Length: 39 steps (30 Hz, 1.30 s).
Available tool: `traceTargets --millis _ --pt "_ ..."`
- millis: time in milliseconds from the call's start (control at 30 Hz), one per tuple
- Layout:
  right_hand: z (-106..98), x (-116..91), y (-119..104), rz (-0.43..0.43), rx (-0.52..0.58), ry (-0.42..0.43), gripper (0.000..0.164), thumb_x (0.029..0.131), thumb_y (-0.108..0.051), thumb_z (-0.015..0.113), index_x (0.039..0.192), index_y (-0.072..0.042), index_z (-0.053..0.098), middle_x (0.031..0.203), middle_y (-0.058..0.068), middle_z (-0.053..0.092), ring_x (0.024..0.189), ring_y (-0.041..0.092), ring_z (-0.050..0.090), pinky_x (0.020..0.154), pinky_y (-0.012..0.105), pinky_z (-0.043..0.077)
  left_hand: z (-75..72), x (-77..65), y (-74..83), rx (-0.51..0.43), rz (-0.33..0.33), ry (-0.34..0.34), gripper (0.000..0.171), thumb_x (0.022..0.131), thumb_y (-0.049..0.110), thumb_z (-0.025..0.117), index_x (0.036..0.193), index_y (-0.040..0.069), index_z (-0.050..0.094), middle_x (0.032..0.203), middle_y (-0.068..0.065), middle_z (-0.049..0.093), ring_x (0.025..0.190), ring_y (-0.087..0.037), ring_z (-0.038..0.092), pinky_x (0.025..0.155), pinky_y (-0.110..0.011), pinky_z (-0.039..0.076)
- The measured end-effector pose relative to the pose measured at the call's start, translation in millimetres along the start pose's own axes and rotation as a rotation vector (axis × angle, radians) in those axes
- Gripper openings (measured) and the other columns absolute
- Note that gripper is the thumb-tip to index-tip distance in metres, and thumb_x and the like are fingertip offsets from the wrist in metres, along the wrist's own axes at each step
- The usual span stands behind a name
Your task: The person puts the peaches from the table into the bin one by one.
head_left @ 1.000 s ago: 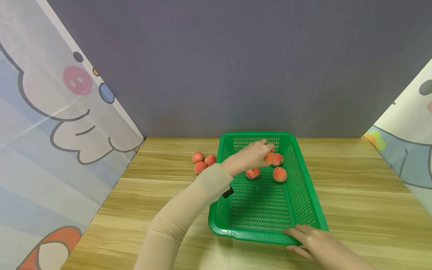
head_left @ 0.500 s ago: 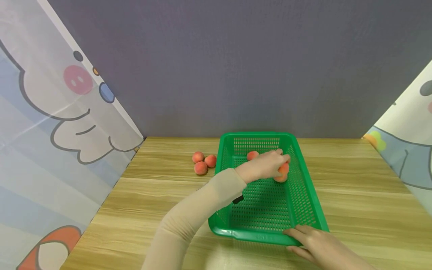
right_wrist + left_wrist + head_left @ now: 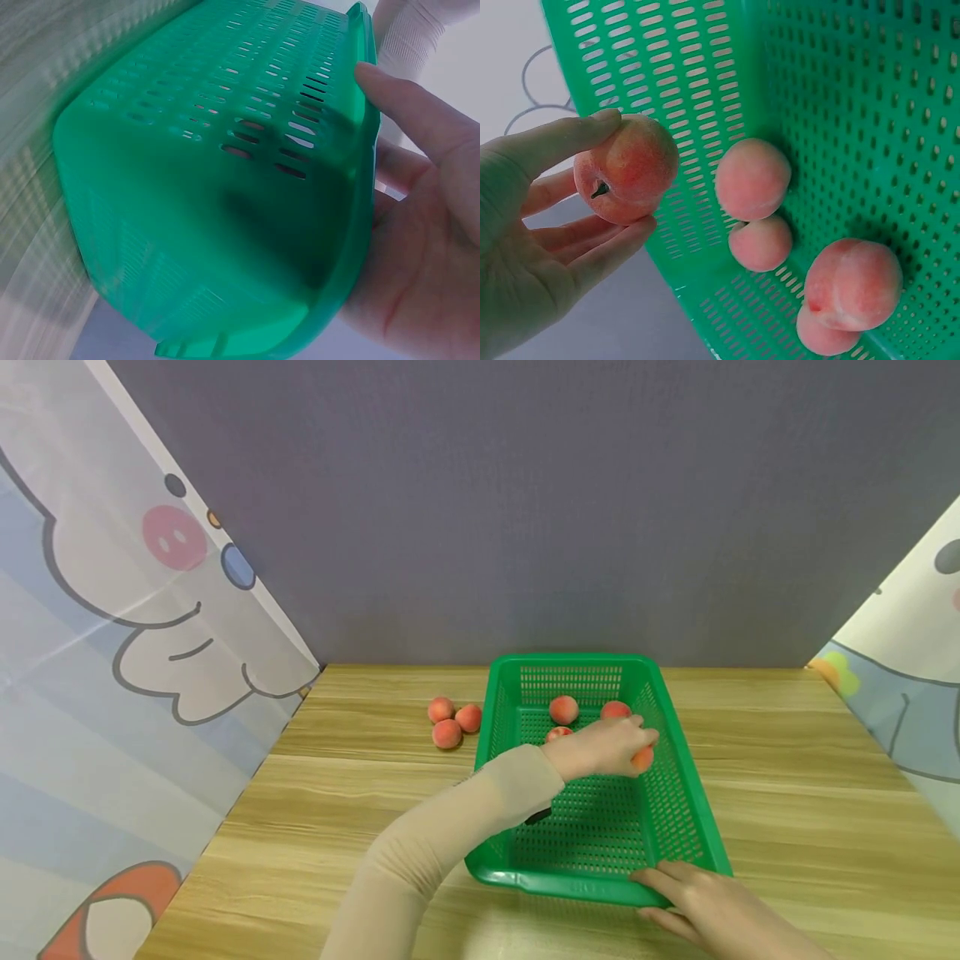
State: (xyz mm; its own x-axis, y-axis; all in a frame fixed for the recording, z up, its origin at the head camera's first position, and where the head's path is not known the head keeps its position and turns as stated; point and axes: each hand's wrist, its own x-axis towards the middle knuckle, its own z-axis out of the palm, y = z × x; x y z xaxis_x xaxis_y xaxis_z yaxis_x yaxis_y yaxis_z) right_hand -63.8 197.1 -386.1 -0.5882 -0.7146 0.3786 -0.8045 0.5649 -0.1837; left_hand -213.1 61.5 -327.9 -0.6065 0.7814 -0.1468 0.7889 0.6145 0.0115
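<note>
Where hand [image 3: 613, 747] grips, peach [image 3: 642, 760] is hidden.

Left hand [image 3: 615, 746], curled, ahead of right hand [image 3: 697, 893], the 2 apart

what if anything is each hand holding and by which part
The left hand holds a round red-orange peach by its sides; the right hand grips the green perforated plastic basket by its near rim.
</note>
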Motion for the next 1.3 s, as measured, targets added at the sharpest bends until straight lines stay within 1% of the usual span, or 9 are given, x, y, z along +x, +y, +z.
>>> traceTargets --millis 167,367,567,667,800,900,1033,1167,1300 --pt "-0.3 -0.5 0.2 0.032 -0.003 -0.044 0.029 0.077 -0.030 0.066 0.098 -0.011 0.062 0.084 0.001 0.063 0.071 0.015 0.061 0.050 0.024 0.048 6.5 3.2 1.8 0.020 0.005 -0.030 0.032 0.082 0.020 0.060 0.114 0.018 0.054 0.103 0.005 0.051 0.087 -0.004 0.046 0.059 -0.012 0.039" --pt "-0.2 -0.3 0.0 0.035 0.004 -0.048 0.029 0.077 -0.030 0.066 0.099 -0.011 0.062 0.084 0.002 0.063 0.071 0.016 0.062 0.050 0.024 0.048 13.7 7.3 3.6 0.017 0.002 -0.058 0.033 0.081 0.020 0.062 0.113 0.018 0.054 0.099 0.004 0.050 0.079 -0.004 0.044 0.054 -0.013 0.038" --pt "0.2 -0.2 -0.2 0.031 0.005 -0.042 0.028 0.077 -0.030 0.066 0.098 -0.011 0.062 0.083 -0.001 0.062 0.070 0.015 0.061 0.050 0.023 0.048 21.2 10.6 5.3 0.017 0.003 -0.089 0.036 0.082 0.021 0.062 0.117 0.019 0.053 0.103 0.004 0.050 0.078 -0.003 0.044 0.057 -0.012 0.039" --pt "0.3 -0.2 -0.1 0.021 0.009 -0.029 0.028 0.076 -0.029 0.067 0.097 -0.011 0.062 0.082 -0.002 0.062 0.070 0.014 0.061 0.050 0.022 0.047 24.4 11.3 6.1 0.024 0.016 -0.088 0.032 0.083 0.021 0.061 0.114 0.018 0.054 0.100 0.005 0.051 0.078 -0.003 0.045 0.061 -0.012 0.039" --pt "0.4 -0.1 0.0 0.011 0.007 -0.012 0.028 0.076 -0.029 0.067 0.097 -0.011 0.062 0.081 -0.002 0.061 0.069 0.014 0.061 0.049 0.021 0.047 27.9 12.2 7.6 0.046 0.036 -0.084 0.029 0.083 0.021 0.060 0.112 0.018 0.056 0.098 0.007 0.054 0.088 -0.004 0.046 0.068 -0.012 0.040" --pt "0.4 0.0 0.1 0.007 0.003 -0.005 0.028 0.076 -0.029 0.068 0.097 -0.011 0.062 0.081 -0.002 0.062 0.069 0.014 0.061 0.049 0.021 0.047 29.9 12.8 8.8 0.051 0.032 -0.096 0.034 0.082 0.021 0.061 0.116 0.018 0.055 0.103 0.008 0.056 0.099 -0.005 0.047 0.075 -0.014 0.041" --pt "0.4 0.0 0.3 -0.001 0.007 0.001 0.028 0.075 -0.028 0.068 0.096 -0.011 0.062 0.080 -0.004 0.060 0.069 0.012 0.060 0.049 0.020 0.047 32.1 13.9 9.4 0.054 0.027 -0.109 0.039 0.080 0.022 0.064 0.118 0.018 0.054 0.106 0.008 0.057 0.107 -0.007 0.046 0.082 -0.017 0.041" --pt "0.3 0.0 0.3 0.000 0.010 -0.003 0.028 0.076 -0.028 0.068 0.097 -0.011 0.062 0.080 -0.003 0.061 0.069 0.012 0.060 0.050 0.020 0.047 34.7 15.5 9.5 0.058 0.030 -0.114 0.037 0.080 0.023 0.065 0.115 0.018 0.055 0.106 0.007 0.057 0.105 -0.007 0.047 0.077 -0.016 0.043" --pt "0.2 -0.1 0.4 0.004 0.014 -0.010 0.028 0.076 -0.028 0.068 0.097 -0.011 0.062 0.081 -0.002 0.062 0.069 0.012 0.061 0.050 0.020 0.047 37.8 16.8 9.8 0.040 0.026 -0.118 0.035 0.081 0.022 0.064 0.115 0.018 0.055 0.106 0.007 0.056 0.097 -0.006 0.050 0.069 -0.014 0.043"
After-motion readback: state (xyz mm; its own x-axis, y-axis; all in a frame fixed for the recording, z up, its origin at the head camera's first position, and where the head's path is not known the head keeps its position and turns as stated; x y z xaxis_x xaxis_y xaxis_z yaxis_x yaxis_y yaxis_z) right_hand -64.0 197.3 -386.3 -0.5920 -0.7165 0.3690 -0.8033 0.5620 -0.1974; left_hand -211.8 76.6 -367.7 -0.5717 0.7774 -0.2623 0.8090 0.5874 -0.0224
